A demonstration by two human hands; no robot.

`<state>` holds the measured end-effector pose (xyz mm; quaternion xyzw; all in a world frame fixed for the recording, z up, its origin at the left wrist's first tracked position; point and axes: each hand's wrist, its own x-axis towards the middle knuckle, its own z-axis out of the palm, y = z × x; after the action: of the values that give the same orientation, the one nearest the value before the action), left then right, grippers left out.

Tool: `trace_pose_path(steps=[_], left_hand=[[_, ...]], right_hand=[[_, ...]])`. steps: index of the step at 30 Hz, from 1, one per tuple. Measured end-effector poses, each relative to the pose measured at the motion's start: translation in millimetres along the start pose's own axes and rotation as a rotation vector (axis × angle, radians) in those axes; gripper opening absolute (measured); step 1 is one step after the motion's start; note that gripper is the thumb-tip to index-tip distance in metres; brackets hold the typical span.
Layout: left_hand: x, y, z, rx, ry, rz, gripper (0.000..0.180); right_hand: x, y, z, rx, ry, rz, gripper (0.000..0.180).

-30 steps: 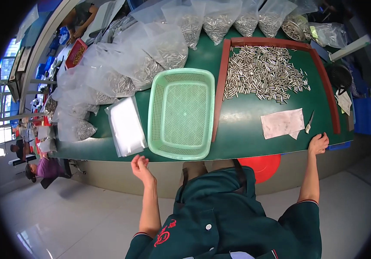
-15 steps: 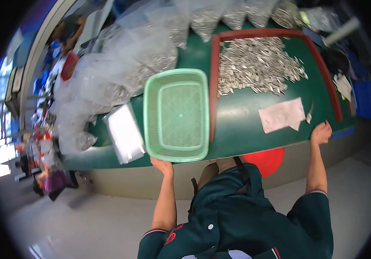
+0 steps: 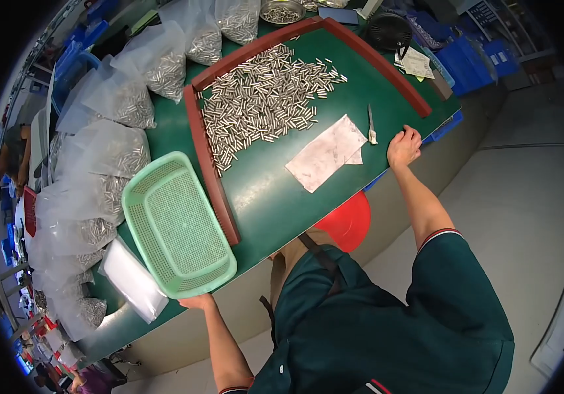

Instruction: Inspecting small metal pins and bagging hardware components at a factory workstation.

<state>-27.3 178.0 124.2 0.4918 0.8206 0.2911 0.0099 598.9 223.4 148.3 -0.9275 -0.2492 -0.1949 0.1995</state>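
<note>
A pale green plastic basket (image 3: 183,223) stands at the left of the green table, with only its perforated bottom showing inside. My left hand (image 3: 196,301) is at its near end, by the table's front edge; the basket rim hides most of the fingers. On the right, my right hand (image 3: 405,146) rests at the table edge, fingers curled in and nothing visible in them. Close to it lie a small pointed tool (image 3: 371,125) with a white-wrapped handle and a stained pinkish cloth (image 3: 324,156). Beyond these spreads a heap of short metal pins (image 3: 262,98).
Brown-red rails (image 3: 211,164) border the pins on several sides. Clear bags of metal parts (image 3: 124,105) line the far and left table edge. A stack of clear plastic bags (image 3: 132,279) lies left of the basket. A red stool (image 3: 346,223) stands under the front edge.
My view has turned to the right, so the whole table appears tilted and shifted left. Both hands stay at the table's front edge, and the basket keeps its place beside the rail.
</note>
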Motion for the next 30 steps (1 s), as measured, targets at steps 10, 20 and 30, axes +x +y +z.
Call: trace_pose_path(steps=[10, 20, 30], left_hand=[[22, 14, 22, -0.089, -0.02, -0.03, 0.03], [56, -37, 277, -0.412, -0.263, -0.018, 0.031], [26, -4, 467, -0.466, -0.211, 0.059, 0.03]], right_hand=[[32, -24, 1, 0.017, -0.009, -0.043, 0.027], [65, -14, 74, 0.08, -0.011, -0.162, 0.026], [69, 35, 118, 0.287, 0.001, -0.222, 0.032]])
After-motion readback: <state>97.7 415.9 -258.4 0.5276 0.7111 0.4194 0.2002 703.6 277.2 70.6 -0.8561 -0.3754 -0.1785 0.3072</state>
